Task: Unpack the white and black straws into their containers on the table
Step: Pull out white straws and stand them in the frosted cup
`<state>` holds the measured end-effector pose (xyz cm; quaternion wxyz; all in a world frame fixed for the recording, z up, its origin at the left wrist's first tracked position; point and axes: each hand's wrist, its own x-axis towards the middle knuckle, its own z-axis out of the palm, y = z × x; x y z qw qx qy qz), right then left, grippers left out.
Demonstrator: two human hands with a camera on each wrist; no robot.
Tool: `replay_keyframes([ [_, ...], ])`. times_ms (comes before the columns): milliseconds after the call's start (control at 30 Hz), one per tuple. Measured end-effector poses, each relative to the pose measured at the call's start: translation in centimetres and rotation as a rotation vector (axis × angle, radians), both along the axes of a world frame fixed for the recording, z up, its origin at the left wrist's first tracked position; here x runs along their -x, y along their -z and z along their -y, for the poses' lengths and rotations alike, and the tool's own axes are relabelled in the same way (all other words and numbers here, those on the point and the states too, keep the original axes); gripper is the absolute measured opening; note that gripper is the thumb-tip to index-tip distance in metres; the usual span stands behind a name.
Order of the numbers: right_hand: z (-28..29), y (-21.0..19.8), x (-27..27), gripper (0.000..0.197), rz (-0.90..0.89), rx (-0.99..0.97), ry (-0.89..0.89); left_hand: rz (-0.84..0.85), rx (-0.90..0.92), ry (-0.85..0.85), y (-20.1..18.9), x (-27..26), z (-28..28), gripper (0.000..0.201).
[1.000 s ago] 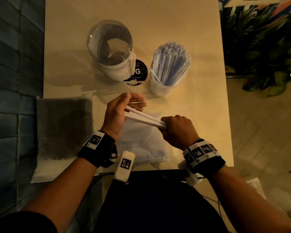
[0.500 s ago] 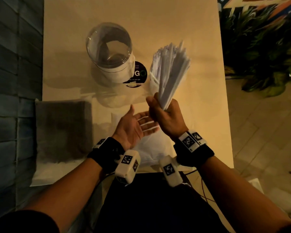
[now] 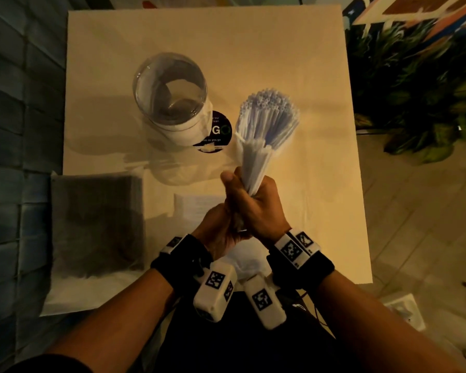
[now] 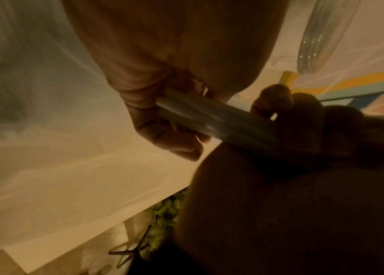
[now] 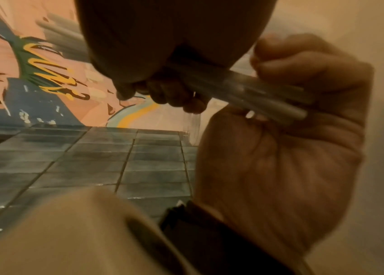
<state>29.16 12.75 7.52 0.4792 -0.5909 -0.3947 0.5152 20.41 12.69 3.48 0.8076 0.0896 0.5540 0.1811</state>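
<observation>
My right hand (image 3: 256, 208) grips a small bundle of white straws (image 3: 253, 162) upright over the table's middle. My left hand (image 3: 218, 232) sits just below it, fingers curled round the bundle's lower ends. The left wrist view shows those straw ends (image 4: 209, 122) inside my left fingers (image 4: 176, 141). Just behind the held bundle stands the cup of white straws (image 3: 269, 114), packed full. A tall clear container (image 3: 170, 87) stands to its left, with no straws in it. The packet of black straws (image 3: 97, 222) lies at the table's left front.
A torn white plastic wrapper (image 3: 194, 208) lies under my hands. A round black sticker (image 3: 218, 130) sits between the two containers. The beige table (image 3: 199, 36) ends at a tiled wall on the left and potted plants (image 3: 414, 103) on the right.
The bundle went from lying level between both hands to standing upright in my right hand. My left hand let go, opened, then closed round the lower ends.
</observation>
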Motion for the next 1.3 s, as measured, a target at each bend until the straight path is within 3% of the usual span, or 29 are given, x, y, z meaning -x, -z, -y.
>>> replay_keyframes([
  [133,-3.0,-2.0,-2.9,0.032,-0.012,-0.12,0.124,-0.069,-0.116,0.142,0.0,-0.3,-1.7,0.03],
  [267,-7.2,-3.2,-6.2,0.031,-0.014,-0.228,0.261,-0.274,-0.404,0.151,0.3,0.5,-3.9,0.029],
  [433,-9.9,-1.8,-7.5,0.032,0.032,-0.247,0.248,-0.467,-0.685,0.078,1.6,1.3,-6.0,0.016],
  [500,-10.5,-1.3,-7.5,0.034,0.06,-0.25,0.234,-0.489,-0.756,0.055,2.0,1.2,-6.3,0.025],
  [667,-11.5,-0.8,-8.1,0.035,0.165,-0.311,0.165,-0.474,-0.818,0.153,2.0,0.5,-7.2,0.072],
  [867,-10.6,-1.9,-10.5,0.02,0.205,-0.388,0.107,-0.5,-0.909,0.267,2.1,-1.0,-8.6,0.09],
  [1000,-8.1,0.1,-14.5,0.067,0.393,-0.318,-0.023,-0.472,-0.967,0.35,3.1,-1.4,-10.0,0.103],
  [1100,-5.9,3.2,-16.1,0.102,0.538,-0.153,-0.18,-0.469,-1.019,0.425,3.1,-1.7,-11.0,0.107],
  [1200,-5.6,5.5,-15.6,0.112,0.605,-0.043,-0.262,-0.439,-1.11,0.481,2.9,-2.1,-11.9,0.107],
  [1300,-6.9,6.4,-14.8,0.107,0.619,-0.049,-0.289,-0.428,-1.175,0.521,2.6,-2.8,-12.7,0.109],
])
